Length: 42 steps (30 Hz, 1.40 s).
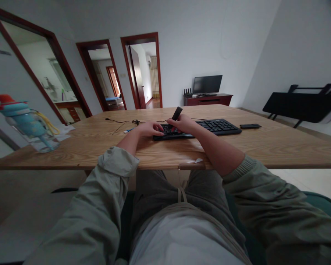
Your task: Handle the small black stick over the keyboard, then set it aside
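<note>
Wooden table (pixel 264 143) bears a black keyboard (pixel 217 127); white walls around.

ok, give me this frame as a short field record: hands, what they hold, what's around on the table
left hand: rests on left end of keyboard
right hand: grip closed on a small dark tool, held over the keys
table: wooden
bottle: far left, blue with red cap
phone: right of keyboard, apart from it
cable: behind left hand
</note>
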Each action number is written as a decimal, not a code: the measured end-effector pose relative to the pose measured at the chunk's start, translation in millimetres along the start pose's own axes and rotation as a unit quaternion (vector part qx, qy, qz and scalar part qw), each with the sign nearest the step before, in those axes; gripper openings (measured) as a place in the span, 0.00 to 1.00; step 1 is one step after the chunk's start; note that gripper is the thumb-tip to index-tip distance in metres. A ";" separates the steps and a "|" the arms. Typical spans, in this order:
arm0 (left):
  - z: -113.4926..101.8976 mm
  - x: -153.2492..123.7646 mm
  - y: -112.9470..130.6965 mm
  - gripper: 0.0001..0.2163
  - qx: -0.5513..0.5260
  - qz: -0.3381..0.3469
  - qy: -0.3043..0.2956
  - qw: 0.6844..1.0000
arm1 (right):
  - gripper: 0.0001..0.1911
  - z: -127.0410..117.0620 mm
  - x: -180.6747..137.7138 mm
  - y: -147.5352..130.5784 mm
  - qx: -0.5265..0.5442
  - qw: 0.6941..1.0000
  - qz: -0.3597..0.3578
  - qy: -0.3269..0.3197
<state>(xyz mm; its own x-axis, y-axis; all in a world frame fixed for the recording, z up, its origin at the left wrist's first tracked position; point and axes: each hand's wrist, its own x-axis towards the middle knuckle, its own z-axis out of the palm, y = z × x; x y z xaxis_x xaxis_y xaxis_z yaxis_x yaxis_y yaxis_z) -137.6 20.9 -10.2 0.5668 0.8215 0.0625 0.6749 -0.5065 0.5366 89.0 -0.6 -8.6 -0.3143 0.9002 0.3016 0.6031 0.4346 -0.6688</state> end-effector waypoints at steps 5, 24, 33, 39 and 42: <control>0.8 -1.7 2.6 0.20 0.020 0.001 0.016 1.000 | 0.20 1.2 -3.1 -3.2 0.017 0.999 0.036 0.025; -0.6 -1.5 3.6 0.23 0.033 0.003 0.016 0.999 | 0.13 -11.3 -16.4 -16.1 0.064 0.996 0.055 -0.012; 0.3 -3.0 5.0 0.19 0.025 0.002 0.022 0.999 | 0.18 -1.5 -5.9 -5.8 0.009 0.999 -0.013 0.028; 0.0 -1.8 4.7 0.20 0.028 0.006 0.023 0.999 | 0.15 -2.7 -6.7 -5.2 0.043 0.999 -0.011 -0.001; -0.3 -2.0 6.1 0.21 0.037 -0.002 0.023 0.999 | 0.13 -7.8 -11.5 -9.6 0.058 0.998 0.007 -0.032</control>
<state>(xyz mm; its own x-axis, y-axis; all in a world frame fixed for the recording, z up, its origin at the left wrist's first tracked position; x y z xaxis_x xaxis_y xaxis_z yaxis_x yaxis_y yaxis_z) -134.8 16.3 -6.8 0.5434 0.8336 0.0997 0.7113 -0.5202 0.4727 92.5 -14.8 -0.4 -0.3553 0.9008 0.2498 0.5206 0.4127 -0.7474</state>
